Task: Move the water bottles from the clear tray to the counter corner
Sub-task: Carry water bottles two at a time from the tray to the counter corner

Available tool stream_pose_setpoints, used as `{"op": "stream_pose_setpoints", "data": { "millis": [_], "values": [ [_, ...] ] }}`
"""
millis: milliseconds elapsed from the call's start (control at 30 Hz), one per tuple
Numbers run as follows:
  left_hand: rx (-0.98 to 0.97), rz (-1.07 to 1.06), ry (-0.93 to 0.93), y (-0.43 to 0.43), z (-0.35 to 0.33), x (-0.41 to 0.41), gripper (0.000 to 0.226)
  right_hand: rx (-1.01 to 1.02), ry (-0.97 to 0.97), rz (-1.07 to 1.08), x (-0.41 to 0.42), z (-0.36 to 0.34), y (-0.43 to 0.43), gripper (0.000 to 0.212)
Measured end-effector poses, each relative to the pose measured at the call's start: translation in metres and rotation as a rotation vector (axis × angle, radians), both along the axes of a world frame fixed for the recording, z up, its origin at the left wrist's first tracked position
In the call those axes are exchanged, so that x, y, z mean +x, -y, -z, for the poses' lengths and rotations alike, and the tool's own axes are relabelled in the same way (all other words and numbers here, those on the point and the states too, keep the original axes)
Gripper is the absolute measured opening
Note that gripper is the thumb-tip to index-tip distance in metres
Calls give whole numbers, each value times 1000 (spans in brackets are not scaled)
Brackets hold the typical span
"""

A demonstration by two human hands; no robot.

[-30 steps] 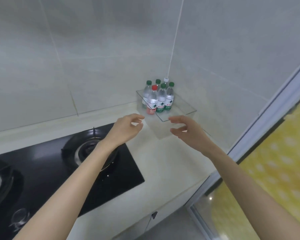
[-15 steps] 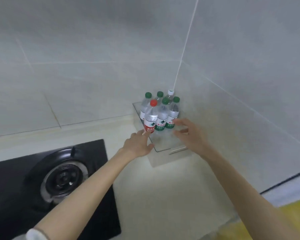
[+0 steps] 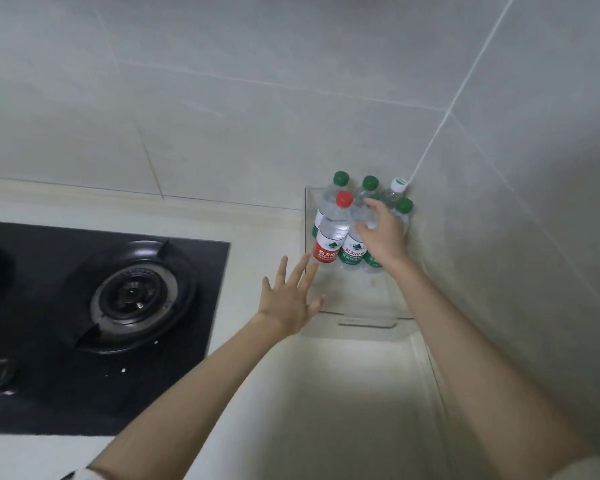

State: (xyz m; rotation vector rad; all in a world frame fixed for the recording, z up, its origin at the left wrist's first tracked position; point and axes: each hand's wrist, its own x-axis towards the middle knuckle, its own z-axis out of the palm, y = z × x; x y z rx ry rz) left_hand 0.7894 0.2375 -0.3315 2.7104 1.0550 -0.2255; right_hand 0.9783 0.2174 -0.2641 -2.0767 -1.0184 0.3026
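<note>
While right hand (image 3: pixel 383 233) on bottle (image 3: pixel 353 252), left (image 3: pixel 288 299) beside tray (image 3: pixel 366 318)

A single wide-angle camera, worn on the head, looks forward and steeply down onto the pale cream desk (image 3: pixel 343 393). It faces the corner where the grey tiled walls (image 3: pixel 222 98) meet. The clear plastic tray (image 3: pixel 366 322) lies near, just right of frame centre. The black glass gas hob (image 3: pixel 49 393) fills the view left of the tray.
</note>
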Motion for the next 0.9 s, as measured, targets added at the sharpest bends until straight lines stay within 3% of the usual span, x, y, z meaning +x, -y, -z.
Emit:
{"op": "stream_pose_setpoints", "data": {
  "millis": [300, 533, 800, 900],
  "values": [
    [12, 16, 8, -1, 8, 2, 72, -103, 146, -96, 15, 20, -42, 56],
    [28, 50, -4, -3, 10, 0, 74, -152, 237, -89, 12, 20, -50, 32],
    [-33, 33, 53, -1, 11, -1, 74, 64, 129, -11, 7, 26, -39, 31],
    [-140, -6, 192, -6, 9, -7, 71, 223, 62, -27, 3, 6, -34, 32]
  ]
}}
